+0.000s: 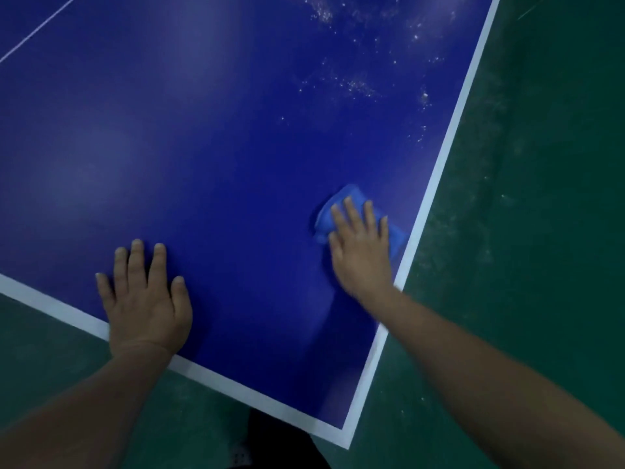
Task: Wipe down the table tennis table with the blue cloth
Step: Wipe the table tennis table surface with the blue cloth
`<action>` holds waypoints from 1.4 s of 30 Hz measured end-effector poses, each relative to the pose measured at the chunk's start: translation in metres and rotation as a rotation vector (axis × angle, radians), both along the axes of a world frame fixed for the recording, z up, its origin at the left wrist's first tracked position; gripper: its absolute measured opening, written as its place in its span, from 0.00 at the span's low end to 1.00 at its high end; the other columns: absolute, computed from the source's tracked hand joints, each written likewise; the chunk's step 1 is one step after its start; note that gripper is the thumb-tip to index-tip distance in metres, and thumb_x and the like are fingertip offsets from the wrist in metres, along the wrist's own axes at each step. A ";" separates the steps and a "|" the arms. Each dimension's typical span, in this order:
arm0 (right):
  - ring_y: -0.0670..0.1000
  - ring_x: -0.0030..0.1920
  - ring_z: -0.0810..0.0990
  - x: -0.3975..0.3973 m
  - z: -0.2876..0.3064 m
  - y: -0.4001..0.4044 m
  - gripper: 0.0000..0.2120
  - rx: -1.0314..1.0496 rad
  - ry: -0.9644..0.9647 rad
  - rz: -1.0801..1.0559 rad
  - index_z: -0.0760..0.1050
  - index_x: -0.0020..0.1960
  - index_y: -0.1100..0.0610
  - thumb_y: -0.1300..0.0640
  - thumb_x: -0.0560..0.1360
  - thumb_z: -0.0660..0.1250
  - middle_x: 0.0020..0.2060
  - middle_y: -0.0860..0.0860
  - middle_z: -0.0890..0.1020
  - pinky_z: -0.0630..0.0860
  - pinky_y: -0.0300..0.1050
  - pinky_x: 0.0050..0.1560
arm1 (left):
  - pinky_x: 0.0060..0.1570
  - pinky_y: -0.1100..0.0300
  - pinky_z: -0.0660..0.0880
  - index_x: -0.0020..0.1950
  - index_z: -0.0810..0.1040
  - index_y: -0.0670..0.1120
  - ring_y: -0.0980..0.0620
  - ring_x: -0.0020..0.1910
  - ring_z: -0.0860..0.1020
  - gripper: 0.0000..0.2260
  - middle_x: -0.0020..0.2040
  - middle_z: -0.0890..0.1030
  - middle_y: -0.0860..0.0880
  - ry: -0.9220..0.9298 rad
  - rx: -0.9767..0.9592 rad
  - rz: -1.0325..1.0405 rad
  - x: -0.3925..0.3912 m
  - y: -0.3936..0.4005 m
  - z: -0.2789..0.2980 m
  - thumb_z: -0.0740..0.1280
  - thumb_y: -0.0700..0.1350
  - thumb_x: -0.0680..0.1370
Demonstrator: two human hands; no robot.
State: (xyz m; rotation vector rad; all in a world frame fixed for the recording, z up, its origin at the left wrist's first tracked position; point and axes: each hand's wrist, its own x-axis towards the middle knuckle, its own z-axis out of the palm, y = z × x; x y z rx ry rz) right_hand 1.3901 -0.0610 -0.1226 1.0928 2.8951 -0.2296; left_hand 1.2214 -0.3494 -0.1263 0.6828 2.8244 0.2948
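On the blue table tennis table (209, 147), our flat-fingered right hand (360, 247) should press the blue cloth (341, 201) toward the white specks (355, 84), left hand (145, 299) braced flat.

The table tennis table (209, 157) has a smooth, hard blue top with a soft satin sheen that gives back pale, blurred patches of light; its painted white edge band (436, 177) looks flat and matt, as does the thin white centre line (37, 32). White powdery specks of dust (351, 84) lie scattered over the far right part of the top, dulling the finish there. The blue cloth (329, 214) is soft, bunched fabric with rounded folds and a slight sheen, lighter than the top. The green floor (541, 198) looks matt and faintly rough, mottled with pale scuffs and dusty smears.
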 end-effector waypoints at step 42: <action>0.62 0.77 0.61 0.039 -0.006 0.081 0.27 0.008 0.015 0.348 0.67 0.76 0.50 0.46 0.79 0.50 0.77 0.51 0.66 0.57 0.68 0.75 | 0.77 0.40 0.37 0.83 0.48 0.46 0.47 0.81 0.39 0.31 0.83 0.45 0.45 0.005 -0.053 0.318 0.069 0.110 0.002 0.46 0.60 0.83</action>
